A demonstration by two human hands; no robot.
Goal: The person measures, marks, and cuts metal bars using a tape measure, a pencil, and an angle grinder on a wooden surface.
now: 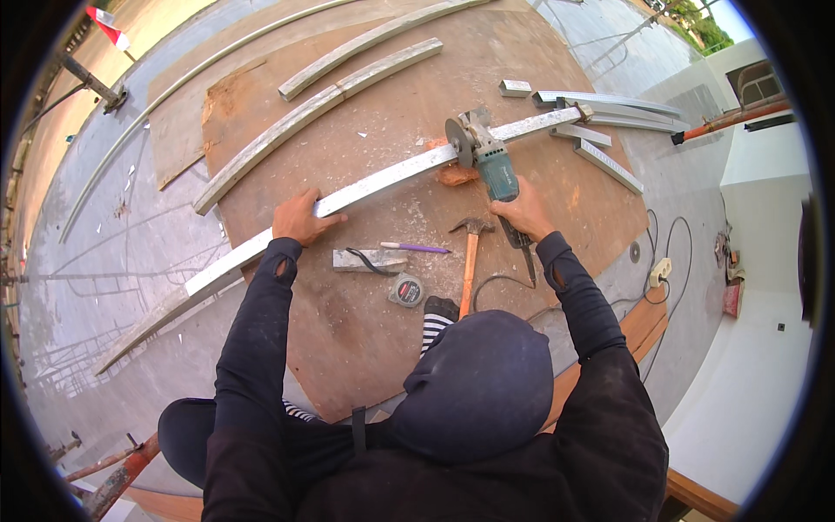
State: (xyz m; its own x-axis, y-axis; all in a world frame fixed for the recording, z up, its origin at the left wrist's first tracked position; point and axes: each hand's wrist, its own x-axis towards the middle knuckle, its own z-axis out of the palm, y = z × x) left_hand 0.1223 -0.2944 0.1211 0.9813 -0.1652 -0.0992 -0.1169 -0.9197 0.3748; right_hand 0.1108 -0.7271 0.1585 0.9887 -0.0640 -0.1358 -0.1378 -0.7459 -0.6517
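Observation:
A long, light metal bar (383,181) runs slantwise over a dusty brown board. My left hand (302,217) is closed over this bar, left of the middle. Wrapped round the body of a teal angle grinder (496,170) is my right hand (524,210). The grinder's disc (459,142) stands upright at the bar; contact and spin I cannot tell. Beneath the bar by the disc sits an orange-brown lump (457,176). Between my arms lie a claw hammer (470,261), a purple pen (426,249), a tape measure (406,291) and a short metal piece (348,259) with a dark strap over it.
Long bars (326,104) rest on the far side of the board (339,348). Several cut metal profiles (609,165) lie at the right. The grinder's cord leads toward a white socket block (660,272) beside a wooden plank (648,324). A loose disc (634,252) lies nearby.

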